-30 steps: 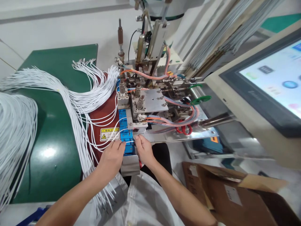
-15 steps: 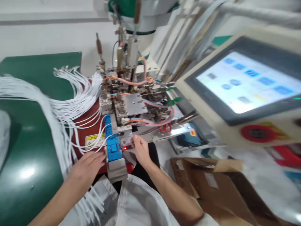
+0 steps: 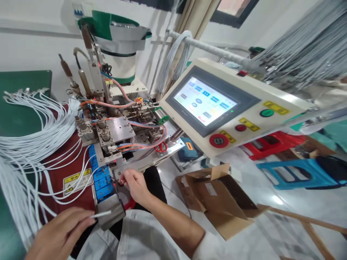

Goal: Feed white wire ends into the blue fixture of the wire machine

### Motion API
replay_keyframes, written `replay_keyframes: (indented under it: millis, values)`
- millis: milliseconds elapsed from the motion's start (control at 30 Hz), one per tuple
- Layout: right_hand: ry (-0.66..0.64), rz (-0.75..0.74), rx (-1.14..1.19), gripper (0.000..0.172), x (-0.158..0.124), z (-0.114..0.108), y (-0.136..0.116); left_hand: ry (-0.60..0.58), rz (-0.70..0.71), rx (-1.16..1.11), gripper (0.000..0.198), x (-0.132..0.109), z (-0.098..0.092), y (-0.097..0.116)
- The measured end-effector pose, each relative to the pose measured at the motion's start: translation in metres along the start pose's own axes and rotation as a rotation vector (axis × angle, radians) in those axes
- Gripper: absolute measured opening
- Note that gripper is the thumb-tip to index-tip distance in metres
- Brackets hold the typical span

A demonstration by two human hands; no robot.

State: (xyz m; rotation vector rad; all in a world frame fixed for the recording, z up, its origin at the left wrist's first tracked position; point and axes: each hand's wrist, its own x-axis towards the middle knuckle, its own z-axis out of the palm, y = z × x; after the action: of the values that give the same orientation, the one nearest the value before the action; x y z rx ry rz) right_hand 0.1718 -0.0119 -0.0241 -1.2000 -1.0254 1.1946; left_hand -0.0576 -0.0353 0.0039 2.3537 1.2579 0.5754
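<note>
My left hand (image 3: 63, 231) pinches a white cable (image 3: 103, 214), its short end sticking out past the thumb and finger. This end lies over the grey metal end piece (image 3: 110, 209) of the blue block row (image 3: 102, 180). Several white cables run into the blue blocks from the left. Beside the row, my right hand (image 3: 137, 186) has its fingers curled at the edge of the machine (image 3: 116, 131); what they hold, if anything, is hidden. A large bundle of white cables (image 3: 51, 137) spreads over the red-brown plate (image 3: 61, 173).
To the right stands a control panel (image 3: 207, 101) with a lit screen and a red button (image 3: 218, 141). A cardboard box (image 3: 214, 195), a red stool (image 3: 273, 144) and a blue stool (image 3: 287, 173) are on the floor. More cables (image 3: 300, 47) hang at the upper right.
The view has swung right. My left hand has drawn back from the blue blocks and now shows a cable end in its pinch. My right hand stays at the machine's edge.
</note>
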Motion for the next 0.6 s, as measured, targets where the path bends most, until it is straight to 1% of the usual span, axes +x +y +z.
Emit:
replay_keyframes:
  millis: [67, 100, 133, 200, 267, 333, 433, 500, 600]
  values:
    - [-0.083, -0.007, 0.102, 0.047, -0.009, 0.002, -0.004, 0.097, -0.035, -0.003, 0.027, 0.015, 0.003, 0.017]
    - [-0.106, -0.005, 0.169, 0.047, -0.013, 0.002, -0.005, 0.139, -0.05, 0.005, 0.026, 0.021, 0.006, 0.025]
    - [-0.096, -0.001, 0.229, 0.047, -0.017, 0.002, -0.006, 0.181, -0.062, -0.003, 0.026, 0.026, 0.009, 0.031]
    - [-0.066, 0.016, 0.328, 0.043, -0.022, 0.001, -0.004, 0.165, -0.108, -0.044, 0.023, 0.032, 0.015, 0.04]
    - [-0.081, 0.041, 0.36, 0.037, -0.023, 0.0, -0.003, 0.126, -0.164, -0.081, 0.022, 0.034, 0.02, 0.043]
    - [-0.091, 0.06, 0.327, 0.026, -0.022, 0.0, -0.003, 0.109, -0.21, -0.109, 0.022, 0.034, 0.024, 0.045]
    - [-0.101, 0.049, 0.182, 0.012, -0.019, 0.001, -0.01, 0.115, -0.255, -0.182, 0.023, 0.034, 0.026, 0.048]
    - [-0.125, 0.0, 0.058, 0.008, -0.015, 0.002, -0.017, 0.118, -0.281, -0.247, 0.023, 0.036, 0.028, 0.051]
    - [-0.17, -0.085, -0.109, 0.008, -0.012, 0.003, -0.025, 0.117, -0.309, -0.307, 0.018, 0.04, 0.03, 0.055]
